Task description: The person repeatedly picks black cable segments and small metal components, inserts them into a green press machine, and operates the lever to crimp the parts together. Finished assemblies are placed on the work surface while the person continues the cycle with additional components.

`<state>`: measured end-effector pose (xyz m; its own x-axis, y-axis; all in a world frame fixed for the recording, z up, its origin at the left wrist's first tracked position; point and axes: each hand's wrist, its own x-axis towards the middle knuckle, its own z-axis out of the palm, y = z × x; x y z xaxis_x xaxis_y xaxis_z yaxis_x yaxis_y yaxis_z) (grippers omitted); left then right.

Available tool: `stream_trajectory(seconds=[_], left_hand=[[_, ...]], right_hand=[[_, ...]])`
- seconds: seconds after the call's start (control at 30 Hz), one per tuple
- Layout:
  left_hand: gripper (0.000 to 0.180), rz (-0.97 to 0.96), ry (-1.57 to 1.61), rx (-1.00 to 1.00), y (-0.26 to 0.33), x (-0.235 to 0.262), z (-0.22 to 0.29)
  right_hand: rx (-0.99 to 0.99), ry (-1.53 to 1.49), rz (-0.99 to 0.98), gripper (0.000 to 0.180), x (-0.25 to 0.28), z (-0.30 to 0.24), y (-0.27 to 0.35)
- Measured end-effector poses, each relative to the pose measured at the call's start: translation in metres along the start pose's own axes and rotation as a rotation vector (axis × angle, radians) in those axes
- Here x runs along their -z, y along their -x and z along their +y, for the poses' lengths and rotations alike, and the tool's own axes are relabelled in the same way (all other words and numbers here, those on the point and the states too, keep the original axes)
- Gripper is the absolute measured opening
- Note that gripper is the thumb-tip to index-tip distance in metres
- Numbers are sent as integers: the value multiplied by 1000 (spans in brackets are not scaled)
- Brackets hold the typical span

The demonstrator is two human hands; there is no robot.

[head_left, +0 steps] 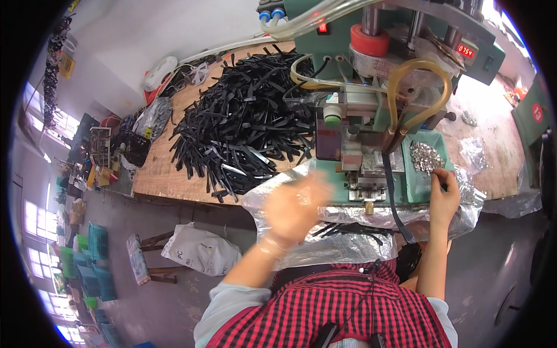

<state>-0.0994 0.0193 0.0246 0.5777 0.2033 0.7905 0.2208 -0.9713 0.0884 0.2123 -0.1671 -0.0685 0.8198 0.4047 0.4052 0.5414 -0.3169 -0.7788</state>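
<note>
wooden workbench [174, 156] fills the middle of the frame, and at upper right of it stands a green press machine [383, 104] with amber tubing looped down its front. just left of the machine, a big heap of black strips [243, 127] spreads across the bench top. a sheet of clear crinkled plastic [325, 243] drapes over the bench edge toward your lap at lower centre, with a few black strips lying on it. a single black strap [394, 203] hangs from the machine's front down over that plastic. a green tray [426, 168] at centre right sits against the machine and holds a pile of small silver metal pieces [425, 155]. your left hand [296, 206], in a thin clear glove, hovers blurred at centre frame just in front of the machine base; whether its fingers are spread or closed cannot be told. your right hand [444, 194] rests at the tray's near right corner, fingers curled together beside the silver pieces; what it pinches, if anything, is too small to tell.
</note>
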Motion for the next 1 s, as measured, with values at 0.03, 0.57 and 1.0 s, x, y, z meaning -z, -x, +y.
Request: stream_trajectory(seconds=[0.03, 0.57, 1.0], left_hand=[[20, 269, 55, 141, 5, 3, -30], [5, -347, -484, -38, -19, -5, -215], [11, 321, 662, 910, 30, -67, -131]], right_hand=[[30, -10, -2, 12, 1, 4, 2], [42, -51, 21, 13, -2, -13, 6], [181, 204, 168, 13, 33, -7, 27]])
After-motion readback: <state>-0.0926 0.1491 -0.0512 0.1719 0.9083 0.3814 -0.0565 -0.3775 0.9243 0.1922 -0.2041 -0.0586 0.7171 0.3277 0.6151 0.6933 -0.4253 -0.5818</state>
